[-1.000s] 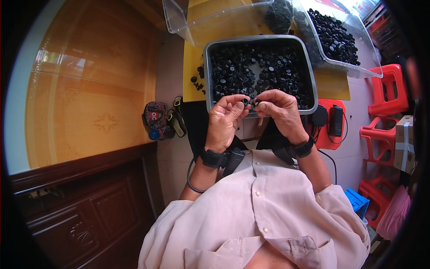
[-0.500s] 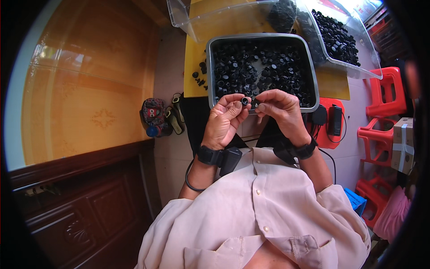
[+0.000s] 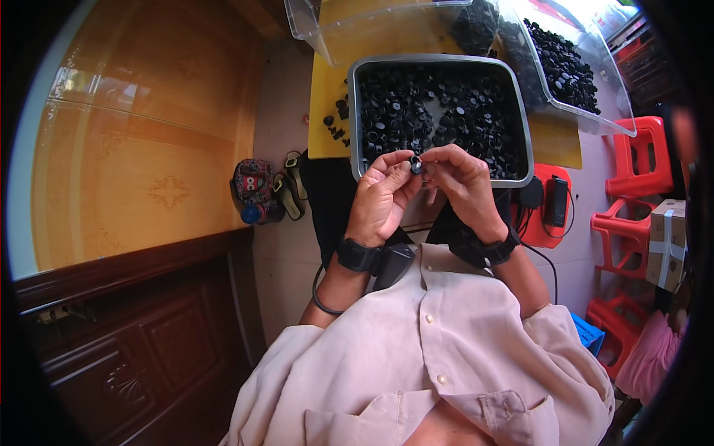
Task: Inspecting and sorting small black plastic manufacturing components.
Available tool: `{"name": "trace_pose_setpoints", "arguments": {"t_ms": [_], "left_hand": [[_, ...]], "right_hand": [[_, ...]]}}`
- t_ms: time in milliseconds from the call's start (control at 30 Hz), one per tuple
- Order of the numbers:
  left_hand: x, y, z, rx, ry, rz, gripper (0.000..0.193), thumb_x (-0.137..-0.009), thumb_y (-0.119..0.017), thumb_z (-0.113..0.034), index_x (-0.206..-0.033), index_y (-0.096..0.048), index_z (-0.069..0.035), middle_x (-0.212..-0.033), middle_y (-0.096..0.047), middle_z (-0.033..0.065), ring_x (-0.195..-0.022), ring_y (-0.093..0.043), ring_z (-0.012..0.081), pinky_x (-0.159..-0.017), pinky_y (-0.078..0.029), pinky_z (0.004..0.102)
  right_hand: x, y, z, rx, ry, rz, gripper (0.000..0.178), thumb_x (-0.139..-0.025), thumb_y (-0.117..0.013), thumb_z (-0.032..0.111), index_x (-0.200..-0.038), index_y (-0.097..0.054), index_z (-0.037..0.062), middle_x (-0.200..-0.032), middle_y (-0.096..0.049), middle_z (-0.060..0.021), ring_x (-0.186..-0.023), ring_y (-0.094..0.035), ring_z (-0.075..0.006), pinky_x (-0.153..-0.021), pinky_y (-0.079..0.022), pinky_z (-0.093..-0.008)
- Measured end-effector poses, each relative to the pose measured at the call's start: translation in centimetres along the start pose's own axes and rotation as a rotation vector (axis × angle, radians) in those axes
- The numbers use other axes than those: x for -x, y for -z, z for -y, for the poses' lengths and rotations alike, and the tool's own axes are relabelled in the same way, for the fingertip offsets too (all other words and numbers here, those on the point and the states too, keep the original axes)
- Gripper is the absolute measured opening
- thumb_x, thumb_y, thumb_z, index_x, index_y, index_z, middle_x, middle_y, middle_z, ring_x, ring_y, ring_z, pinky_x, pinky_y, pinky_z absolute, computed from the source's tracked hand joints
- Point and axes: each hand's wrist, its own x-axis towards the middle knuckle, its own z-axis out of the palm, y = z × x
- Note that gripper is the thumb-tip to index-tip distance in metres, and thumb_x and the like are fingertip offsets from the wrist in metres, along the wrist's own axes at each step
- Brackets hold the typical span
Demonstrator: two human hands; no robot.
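Observation:
Between the fingertips of both hands is a small round black plastic cap (image 3: 416,165), held over the near edge of a metal tray. My left hand (image 3: 378,202) pinches it from the left, thumb and forefinger closed. On the other side my right hand (image 3: 467,189) has its thumb and fingers closed at the same cap; any second piece there is hidden by the fingertips. Beyond them the grey metal tray (image 3: 439,57) holds a great many loose black plastic parts (image 3: 468,123), some ring-shaped and some with shiny flat tops.
Loose black parts (image 3: 329,120) lie left of the tray on a yellow board (image 3: 321,145). A clear plastic bin (image 3: 595,123) with more black pieces stands far right, another clear bin (image 3: 372,30) far left. Red stools (image 3: 643,160) and a cardboard box (image 3: 666,245) are at right.
My hands have come together at the fingertips. The cap in my left hand now meets my right fingers, which held a small dark piece apart from it before.

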Motion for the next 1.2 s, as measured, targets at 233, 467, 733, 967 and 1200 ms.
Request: {"name": "trace_pose_setpoints", "arguments": {"t_ms": [233,467,733,967,1200], "left_hand": [[-0.5,-0.3,0.2,-0.051,-0.041,-0.043,0.018,-0.091,-0.055,-0.004,-0.109,-0.053,-0.001,-0.097,-0.060,0.0077,-0.087,-0.061,0.0141,-0.083,-0.052,0.0263],[-0.6,-0.6,0.3,-0.227,-0.121,-0.015,0.018,-0.090,-0.055,-0.004,-0.109,-0.054,-0.002,-0.096,-0.061,0.0078,-0.087,-0.061,0.0140,-0.079,-0.053,0.0256],[-0.7,-0.6,0.1,-0.093,-0.005,-0.034,0.018,-0.091,-0.054,-0.005,-0.109,-0.054,-0.002,-0.103,-0.062,0.0125,-0.090,-0.062,0.0159,-0.078,-0.053,0.0259],[-0.8,-0.3,0.0,-0.098,0.007,-0.022,0.019,-0.091,-0.054,-0.006,-0.109,-0.055,-0.002,-0.104,-0.062,0.0128,-0.091,-0.062,0.0164,-0.079,-0.053,0.0257],[-0.7,-0.1,0.0,-0.109,0.018,-0.017,0.019,-0.090,-0.055,-0.005,-0.109,-0.055,-0.002,-0.099,-0.061,0.0088,-0.089,-0.062,0.0155,-0.078,-0.053,0.0251]], "right_hand": [[-0.2,0.0,-0.6,0.081,0.129,-0.012,0.021,-0.077,-0.064,-0.005,-0.096,-0.066,0.0015,-0.089,-0.061,-0.0054,-0.083,-0.060,-0.0111,-0.070,-0.048,-0.0211],[0.0,-0.2,-0.2,0.037,0.170,-0.126,0.013,-0.077,-0.066,-0.005,-0.088,-0.061,-0.0004,-0.088,-0.062,-0.0044,-0.079,-0.061,-0.0090,-0.067,-0.051,-0.0198],[-0.3,1.8,-0.3,-0.168,-0.043,-0.042,0.009,-0.082,-0.063,-0.003,-0.091,-0.062,-0.0006,-0.084,-0.065,-0.0039,-0.074,-0.062,-0.0065,-0.065,-0.050,-0.0180],[-0.6,1.4,-0.6,-0.183,0.002,-0.055,0.015,-0.084,-0.057,-0.007,-0.095,-0.065,-0.0012,-0.084,-0.065,-0.0045,-0.074,-0.063,-0.0084,-0.068,-0.052,-0.0203],[-0.6,0.9,0.1,0.048,-0.005,-0.051,0.013,-0.082,-0.059,-0.006,-0.094,-0.064,-0.0031,-0.085,-0.062,-0.0057,-0.074,-0.063,-0.0092,-0.065,-0.051,-0.0206]]}}
